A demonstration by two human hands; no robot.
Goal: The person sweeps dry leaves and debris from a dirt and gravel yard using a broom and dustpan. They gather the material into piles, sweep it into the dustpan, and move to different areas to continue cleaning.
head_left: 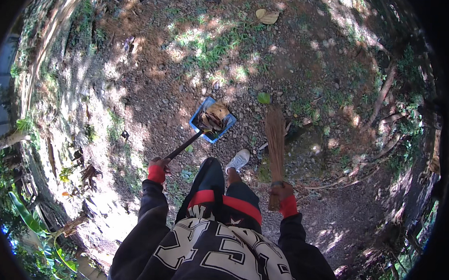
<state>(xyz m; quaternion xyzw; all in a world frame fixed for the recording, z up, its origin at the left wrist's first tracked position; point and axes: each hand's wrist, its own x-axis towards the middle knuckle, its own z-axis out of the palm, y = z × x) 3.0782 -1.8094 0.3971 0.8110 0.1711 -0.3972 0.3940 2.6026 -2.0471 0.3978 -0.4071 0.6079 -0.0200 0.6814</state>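
My left hand (159, 168) is closed around the dark handle of a blue dustpan (230, 122), which is held out in front of me to the left. Dry brown leaves (211, 120) lie heaped inside the pan. In my right hand (282, 190) is a stick broom (274, 142), gripped near its lower, bound end, with the bristles pointing away from me. Just beyond the bristle tips a green leaf (264, 97) rests on the gravel. Red cuffs show at both wrists.
Pebbly soil with patches of grass (208, 46) spreads around me. A large dry leaf (270, 17) lies far ahead. Roots or branches (384, 92) run along the right side. A banana-like plant (26, 211) grows at the lower left. My white shoe (238, 159) is between pan and broom.
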